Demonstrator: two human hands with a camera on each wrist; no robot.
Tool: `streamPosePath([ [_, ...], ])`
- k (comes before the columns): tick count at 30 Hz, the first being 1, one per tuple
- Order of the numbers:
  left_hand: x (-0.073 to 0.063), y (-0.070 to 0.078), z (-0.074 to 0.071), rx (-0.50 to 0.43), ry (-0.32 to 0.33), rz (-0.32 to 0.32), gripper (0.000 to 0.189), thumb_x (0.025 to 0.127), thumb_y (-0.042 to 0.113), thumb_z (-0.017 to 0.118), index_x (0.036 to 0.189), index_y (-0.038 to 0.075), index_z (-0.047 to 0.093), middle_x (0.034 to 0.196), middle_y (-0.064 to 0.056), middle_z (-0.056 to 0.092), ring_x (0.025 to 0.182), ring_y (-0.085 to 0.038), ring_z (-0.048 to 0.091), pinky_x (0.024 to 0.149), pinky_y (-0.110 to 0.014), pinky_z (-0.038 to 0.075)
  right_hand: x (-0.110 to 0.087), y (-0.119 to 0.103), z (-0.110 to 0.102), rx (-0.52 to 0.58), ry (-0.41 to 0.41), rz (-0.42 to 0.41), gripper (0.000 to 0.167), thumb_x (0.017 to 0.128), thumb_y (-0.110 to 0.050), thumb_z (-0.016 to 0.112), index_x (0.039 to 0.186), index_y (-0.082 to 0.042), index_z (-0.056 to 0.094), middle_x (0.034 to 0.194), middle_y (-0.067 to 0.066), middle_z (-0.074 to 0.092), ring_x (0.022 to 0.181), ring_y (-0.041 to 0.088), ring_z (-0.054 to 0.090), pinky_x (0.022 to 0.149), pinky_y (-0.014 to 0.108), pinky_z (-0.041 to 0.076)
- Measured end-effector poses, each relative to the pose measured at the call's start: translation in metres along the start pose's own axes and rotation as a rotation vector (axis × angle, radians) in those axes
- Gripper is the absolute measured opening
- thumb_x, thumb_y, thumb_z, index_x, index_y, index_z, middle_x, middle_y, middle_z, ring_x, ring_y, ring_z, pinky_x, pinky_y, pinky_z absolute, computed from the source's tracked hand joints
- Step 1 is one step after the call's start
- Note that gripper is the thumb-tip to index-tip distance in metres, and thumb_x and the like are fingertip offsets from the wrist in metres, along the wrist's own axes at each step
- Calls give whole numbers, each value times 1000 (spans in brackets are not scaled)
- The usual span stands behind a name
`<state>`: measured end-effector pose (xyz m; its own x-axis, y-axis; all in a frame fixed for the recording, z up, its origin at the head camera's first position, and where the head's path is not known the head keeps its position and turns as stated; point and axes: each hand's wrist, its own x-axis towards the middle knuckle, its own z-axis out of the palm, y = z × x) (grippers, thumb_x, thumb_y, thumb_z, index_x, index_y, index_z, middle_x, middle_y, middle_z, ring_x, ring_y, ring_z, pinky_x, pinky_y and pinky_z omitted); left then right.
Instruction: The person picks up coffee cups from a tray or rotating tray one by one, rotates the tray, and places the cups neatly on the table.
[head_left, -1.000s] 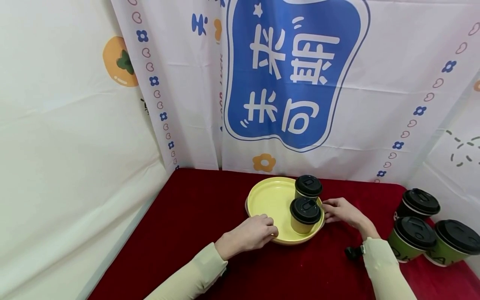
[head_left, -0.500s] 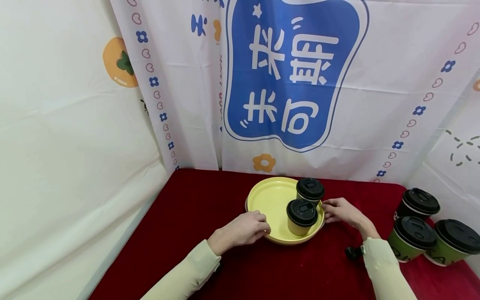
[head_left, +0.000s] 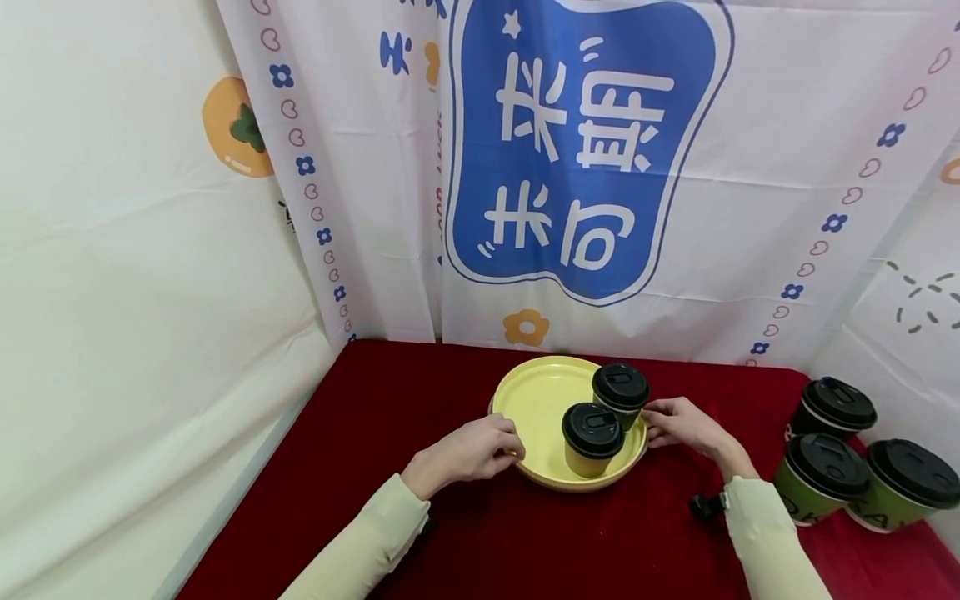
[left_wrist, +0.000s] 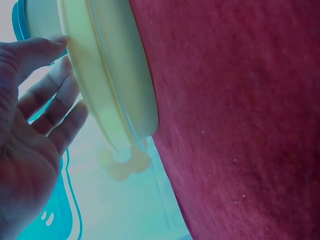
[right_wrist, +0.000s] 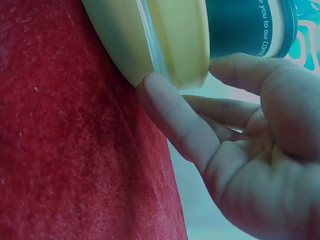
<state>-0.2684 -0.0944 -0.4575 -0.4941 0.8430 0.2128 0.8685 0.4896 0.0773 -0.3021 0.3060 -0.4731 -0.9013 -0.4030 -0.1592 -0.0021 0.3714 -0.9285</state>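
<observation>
Since the two green cups [head_left: 900,492] are standing way over on the right, nearest the person, they're probably being left out of the way. Next in, the left hand [head_left: 467,450] is pinching the left rim of the yellow tray [head_left: 534,412] with thumb and fingertips. Meanwhile the right hand [head_left: 681,425] is gripping the right edge, with one fingertip [right_wrist: 152,85] resting low by the pale seam [right_wrist: 151,37], probably for steadiness. Can't tell if that seam is marking two pieces or one. The tray itself is resting on the red cloth [head_left: 525,542]. On it, a tan cup [head_left: 587,463] is standing upright, with a dark cup [head_left: 622,392] sitting just behind, close to the right hand. Both are wearing black lids, presumably against spills. Further back on the right, a black cup [head_left: 832,407] is standing behind the green pair, and a printed curtain [head_left: 592,150] is hanging behind everything.
</observation>
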Motion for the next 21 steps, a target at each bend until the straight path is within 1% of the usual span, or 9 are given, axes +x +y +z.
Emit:
streamPosePath([
  [5, 1, -1, -1, -7, -14, -11, 12, 95, 19, 65, 99, 23, 75, 98, 8, 65, 93, -8, 57, 83, -16, 47, -1, 0, 0, -3, 3, -7, 52, 102, -15, 52, 135, 23, 40, 111, 27, 66, 89, 22, 72, 78, 41, 60],
  [7, 1, 1, -2, -5, -7, -21, 11, 94, 19, 65, 98, 23, 75, 97, 8, 65, 92, -7, 57, 82, -16, 47, -1, -1, 0, 0, 0, -6, 52, 102, -15, 52, 135, 23, 39, 112, 28, 66, 89, 22, 72, 79, 41, 59],
  [9, 1, 4, -3, 3, 15, -37, 11, 94, 20, 65, 98, 22, 75, 95, 8, 65, 90, -7, 58, 80, -17, 48, -1, -1, 1, 1, -4, -5, 52, 102, -15, 52, 135, 23, 39, 113, 28, 65, 90, 23, 72, 79, 41, 59],
  [12, 2, 9, -5, 0, 77, -69, 12, 95, 21, 64, 99, 20, 75, 95, 7, 66, 88, -7, 59, 77, -19, 50, -1, -2, 1, 0, -6, -5, 51, 102, -14, 52, 135, 23, 39, 113, 28, 65, 90, 23, 71, 79, 42, 59],
  [15, 5, 12, -8, -9, 160, -113, 13, 97, 22, 62, 101, 18, 74, 95, 6, 66, 89, -9, 61, 76, -21, 52, -1, -3, 1, 0, -4, -6, 50, 102, -14, 52, 135, 23, 40, 112, 27, 65, 89, 23, 71, 79, 41, 59],
  [18, 8, 11, -11, -22, 234, -168, 14, 97, 21, 62, 102, 16, 74, 98, 4, 67, 91, -11, 62, 78, -24, 53, -1, -3, 1, 0, -9, -8, 51, 102, -14, 52, 135, 23, 40, 111, 27, 66, 89, 23, 71, 79, 41, 59],
  [21, 10, 9, -14, -54, 289, -242, 16, 97, 20, 61, 106, 13, 73, 101, 1, 68, 94, -13, 63, 79, -27, 54, 0, -1, 1, 0, -14, -9, 51, 102, -14, 53, 135, 22, 40, 113, 27, 65, 89, 23, 72, 79, 41, 59],
])
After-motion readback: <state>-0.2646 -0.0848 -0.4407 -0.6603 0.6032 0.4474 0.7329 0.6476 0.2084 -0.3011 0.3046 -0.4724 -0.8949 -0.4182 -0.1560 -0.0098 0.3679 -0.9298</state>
